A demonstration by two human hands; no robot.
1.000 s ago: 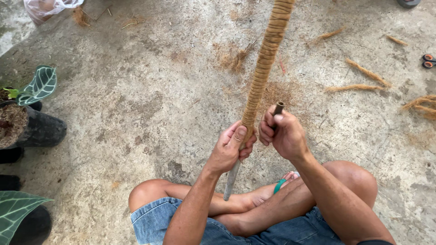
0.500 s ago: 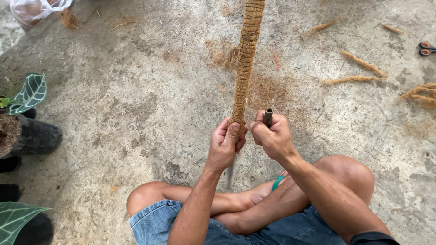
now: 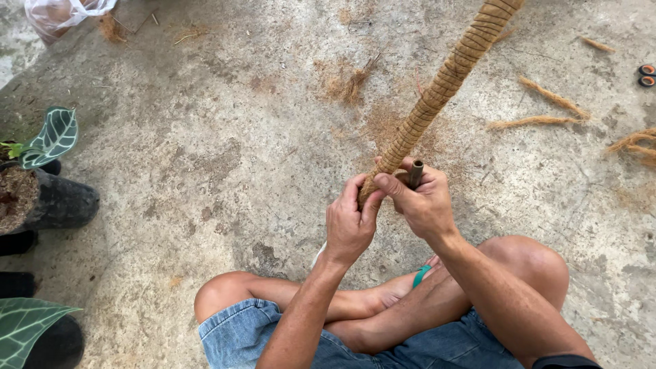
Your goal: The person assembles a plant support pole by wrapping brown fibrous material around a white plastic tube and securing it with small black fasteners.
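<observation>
Seated cross-legged on a bare concrete floor, denim shorts and bare knees at the bottom of the view

Left hand closed round the lower end of a long pole wrapped in coir rope, thumb and fingers pinching the brown winding where it stops

Right hand just beside, touching the left, curled shut around a short dark tube whose open end pokes up between thumb and forefinger; thumb pressed against the last turns of rope

Pole slanting up and away from both hands toward the upper right, running out of the top edge, evenly wound along its whole visible length

Loose coir fibres strewn on the floor to the right of the pole, more tufts to its left, well apart from the hands

At the left edge, a black pot of soil lying tilted, a veined green leaf above it, another large leaf in the lower corner

Clear plastic bag at the top left, far from the work

Teal sandal strap showing beneath the right forearm
</observation>
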